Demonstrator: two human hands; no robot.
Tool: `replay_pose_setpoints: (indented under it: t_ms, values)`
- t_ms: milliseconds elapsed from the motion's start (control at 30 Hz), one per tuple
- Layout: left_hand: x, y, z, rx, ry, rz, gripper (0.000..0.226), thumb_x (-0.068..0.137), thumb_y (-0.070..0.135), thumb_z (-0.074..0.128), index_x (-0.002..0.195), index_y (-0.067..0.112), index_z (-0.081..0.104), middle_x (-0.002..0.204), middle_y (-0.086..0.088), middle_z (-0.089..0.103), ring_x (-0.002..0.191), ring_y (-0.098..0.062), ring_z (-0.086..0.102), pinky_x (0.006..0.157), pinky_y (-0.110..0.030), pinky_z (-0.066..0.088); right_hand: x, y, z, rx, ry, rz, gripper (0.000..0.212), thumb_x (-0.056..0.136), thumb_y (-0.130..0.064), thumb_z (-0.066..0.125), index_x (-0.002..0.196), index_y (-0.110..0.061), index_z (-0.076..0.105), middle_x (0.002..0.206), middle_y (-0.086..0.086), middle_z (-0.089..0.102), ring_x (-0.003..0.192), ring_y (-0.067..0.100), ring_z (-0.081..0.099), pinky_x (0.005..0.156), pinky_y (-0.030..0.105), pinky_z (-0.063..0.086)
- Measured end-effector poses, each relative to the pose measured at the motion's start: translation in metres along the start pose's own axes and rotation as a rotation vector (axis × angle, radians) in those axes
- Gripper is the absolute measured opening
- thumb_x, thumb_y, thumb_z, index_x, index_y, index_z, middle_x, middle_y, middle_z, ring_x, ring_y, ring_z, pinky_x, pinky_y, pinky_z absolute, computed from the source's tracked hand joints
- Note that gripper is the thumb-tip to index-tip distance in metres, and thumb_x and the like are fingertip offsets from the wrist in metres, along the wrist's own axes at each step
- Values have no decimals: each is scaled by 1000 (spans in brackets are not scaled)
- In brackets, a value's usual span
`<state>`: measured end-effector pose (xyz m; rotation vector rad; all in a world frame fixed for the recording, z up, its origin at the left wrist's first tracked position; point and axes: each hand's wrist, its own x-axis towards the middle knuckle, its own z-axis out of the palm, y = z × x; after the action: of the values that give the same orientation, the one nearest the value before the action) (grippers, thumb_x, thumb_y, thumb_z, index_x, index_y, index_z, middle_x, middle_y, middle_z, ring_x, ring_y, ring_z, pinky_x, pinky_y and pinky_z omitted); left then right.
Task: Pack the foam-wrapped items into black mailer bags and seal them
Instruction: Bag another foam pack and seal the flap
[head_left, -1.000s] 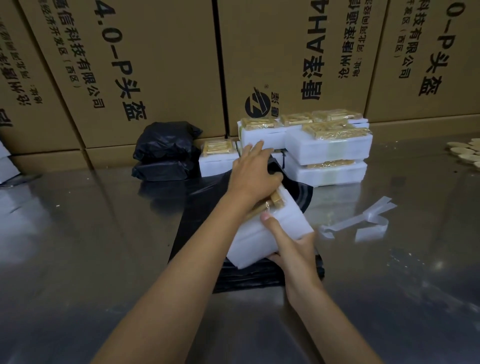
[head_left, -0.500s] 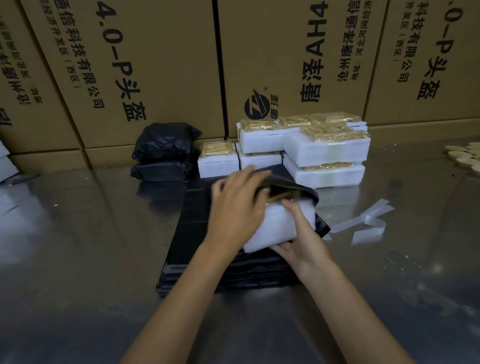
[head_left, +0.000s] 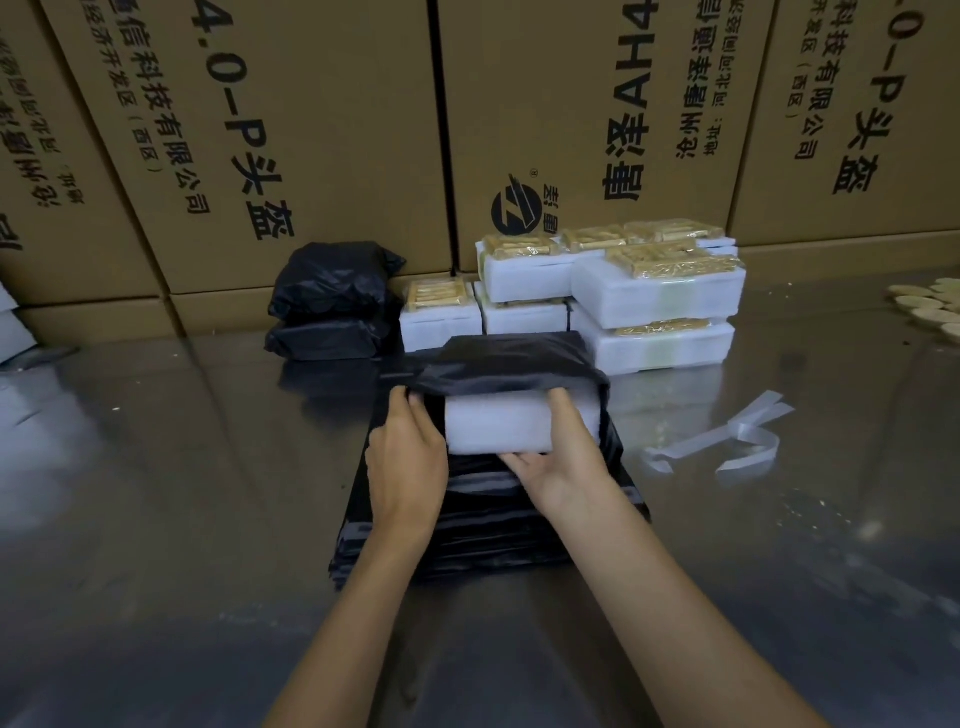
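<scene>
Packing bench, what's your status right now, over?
Left hand pinches the black mailer bag mouth. Right hand grips the foam-wrapped item, partly inside. Nothing blocking.

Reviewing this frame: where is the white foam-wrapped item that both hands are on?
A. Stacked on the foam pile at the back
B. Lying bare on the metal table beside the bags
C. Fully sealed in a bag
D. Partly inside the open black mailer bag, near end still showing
D: the black mailer bag covers the top and far end of the foam-wrapped item, whose white near face shows between the left hand and right hand.
</scene>
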<state>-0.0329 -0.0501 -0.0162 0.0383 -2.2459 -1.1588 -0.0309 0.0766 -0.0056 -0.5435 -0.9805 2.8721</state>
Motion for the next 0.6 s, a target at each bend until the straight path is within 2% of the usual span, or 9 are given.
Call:
replay_pose_setpoints:
  t_ms: [133,267,333,367,433,467,500,567,600]
  values:
    - [-1,-2,-11,113,-56,114,21,105,19,34,104,9,53,58,-6,51,48,-19,45,43,-32,23,18,-6,13,94,45,-58,35,99,-12,56,133,-11,58,130,14,64,117,32,62,102,50,50]
    - [2,0,-14,155,-59,142,22,105,20,35,111,9,54,61,-6,53,52,-22,45,52,-35,30,30,-3,12,78,-90,-69,37,100,-10,51,137,-5,55,134,17,61,122,32,59,108,46,47]
    - [4,-1,-15,172,-72,144,22,105,20,36,112,9,53,61,-4,50,52,-20,43,53,-35,30,35,-2,8,5,-90,-80,39,100,-9,55,139,-4,52,137,17,59,122,30,59,106,40,48]
    - [4,-1,-15,192,-79,153,22,105,21,36,113,10,53,60,-3,48,51,-17,40,52,-35,29,38,-1,4,-99,-47,-101,44,99,-15,59,142,-5,49,141,14,57,123,29,58,106,39,47]
    - [2,-3,-15,226,-91,172,22,105,21,36,112,10,53,59,-4,48,50,-15,39,50,-35,28,43,-2,-3,-360,57,-97,70,95,-37,66,150,-7,37,147,8,49,125,28,56,107,39,47]
    - [2,-3,-15,231,-96,180,21,105,21,36,111,10,53,59,-5,50,50,-18,42,49,-35,28,45,-3,-6,-454,85,-87,77,92,-45,66,152,-8,34,147,8,48,124,29,57,104,40,50]
    - [1,-4,-14,231,-101,189,21,105,21,36,111,10,53,59,-6,51,50,-21,45,48,-35,29,45,-5,-8,-525,99,-94,76,92,-49,65,150,-8,37,144,9,50,121,29,58,95,39,55]
    - [0,-4,-14,244,-104,204,21,105,21,36,111,11,53,59,-7,53,50,-20,46,46,-34,28,48,-12,-11,-651,119,-112,58,95,-49,60,136,-10,50,132,10,59,112,27,63,71,36,60]
    - [-1,-4,-14,258,-105,209,20,105,21,36,111,11,53,60,-6,53,49,-18,44,45,-33,27,49,-15,-11,-724,122,-109,48,97,-49,57,127,-12,54,127,10,63,108,26,66,65,35,59]
